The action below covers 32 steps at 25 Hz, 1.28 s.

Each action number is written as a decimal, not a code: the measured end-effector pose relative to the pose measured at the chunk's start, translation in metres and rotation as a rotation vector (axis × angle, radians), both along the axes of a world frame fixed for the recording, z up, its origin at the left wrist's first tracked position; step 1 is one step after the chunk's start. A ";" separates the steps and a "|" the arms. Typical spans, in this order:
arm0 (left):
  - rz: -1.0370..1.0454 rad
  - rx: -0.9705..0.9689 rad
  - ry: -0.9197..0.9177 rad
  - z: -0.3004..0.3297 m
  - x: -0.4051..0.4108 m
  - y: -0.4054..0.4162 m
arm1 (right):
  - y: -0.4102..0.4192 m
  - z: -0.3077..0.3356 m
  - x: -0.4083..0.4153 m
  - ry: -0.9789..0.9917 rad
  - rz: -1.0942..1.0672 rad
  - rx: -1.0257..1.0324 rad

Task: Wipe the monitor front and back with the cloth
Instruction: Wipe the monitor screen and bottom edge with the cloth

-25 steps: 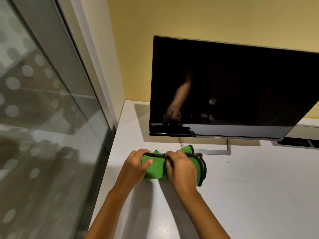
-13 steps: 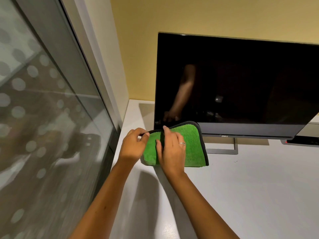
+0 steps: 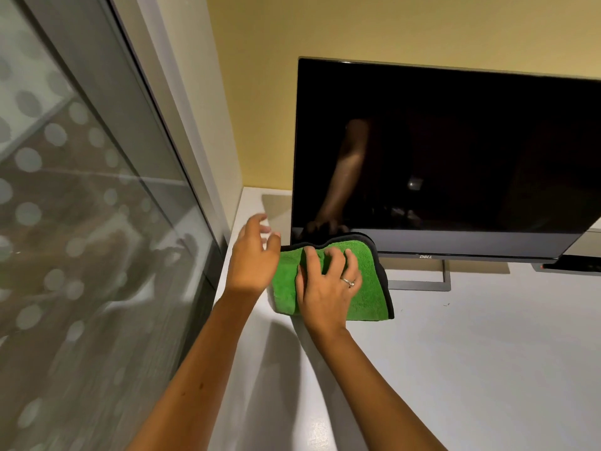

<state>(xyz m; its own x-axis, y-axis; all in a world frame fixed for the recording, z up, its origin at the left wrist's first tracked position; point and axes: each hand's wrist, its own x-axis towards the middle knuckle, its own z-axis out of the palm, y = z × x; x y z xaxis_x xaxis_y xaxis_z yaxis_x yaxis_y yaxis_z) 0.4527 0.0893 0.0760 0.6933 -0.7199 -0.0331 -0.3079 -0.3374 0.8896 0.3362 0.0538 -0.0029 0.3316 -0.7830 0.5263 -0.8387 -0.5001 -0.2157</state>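
Note:
A black Dell monitor (image 3: 455, 151) stands on a silver stand (image 3: 445, 278) on the white desk (image 3: 471, 369). A green cloth (image 3: 367, 288) with a dark border lies over the monitor's lower left corner and hangs below its bottom edge. My right hand (image 3: 325, 288), with a ring on one finger, presses the cloth with spread fingers, all of them on the cloth's front. My left hand (image 3: 253, 255) hovers just left of the cloth with fingers loose and holds nothing; it is blurred.
A glass partition (image 3: 81, 222) with frosted dots and its white frame (image 3: 195, 125) run close along the left of the desk. A yellow wall (image 3: 357, 27) is behind the monitor. A dark device (image 3: 579, 265) with a red light sits at the right edge.
The cloth was unfolded and raised from the desk to the monitor's lower left corner. My left hand has let go of it. My right hand's fingers have spread over it.

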 end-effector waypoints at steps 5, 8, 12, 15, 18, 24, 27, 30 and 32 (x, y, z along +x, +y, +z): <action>0.008 -0.243 -0.491 0.077 0.015 -0.025 | -0.007 0.003 0.000 -0.098 0.056 -0.102; 0.014 -0.289 -0.766 0.121 0.012 -0.035 | -0.008 0.002 -0.003 -0.142 0.166 -0.140; -0.120 -0.223 -1.008 0.153 0.001 -0.060 | -0.005 0.004 0.001 -0.058 0.165 -0.106; -0.238 -0.131 -1.123 0.166 -0.005 -0.083 | -0.004 0.008 0.002 0.001 0.152 -0.092; -0.295 -0.078 -1.157 0.168 -0.013 -0.102 | -0.004 0.016 0.003 0.056 0.133 -0.098; -0.231 -0.112 -1.167 0.164 -0.025 -0.107 | -0.012 0.021 -0.013 0.125 0.068 -0.102; -0.242 -0.100 -1.150 0.168 -0.026 -0.106 | -0.027 0.016 -0.038 0.128 -0.006 -0.167; -0.242 -0.113 -1.154 0.167 -0.027 -0.105 | -0.038 0.017 -0.058 0.107 -0.061 -0.176; -0.240 -0.119 -1.156 0.167 -0.028 -0.106 | -0.037 0.018 -0.060 0.061 -0.050 -0.144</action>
<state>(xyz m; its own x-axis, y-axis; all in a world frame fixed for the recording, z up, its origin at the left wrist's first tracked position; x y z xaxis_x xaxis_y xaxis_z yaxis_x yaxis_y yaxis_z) 0.4250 -0.0163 0.2431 0.1145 -0.7917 0.6001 -0.9934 -0.0954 0.0636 0.2763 0.0168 0.0148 0.3288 -0.7173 0.6143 -0.8726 -0.4795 -0.0928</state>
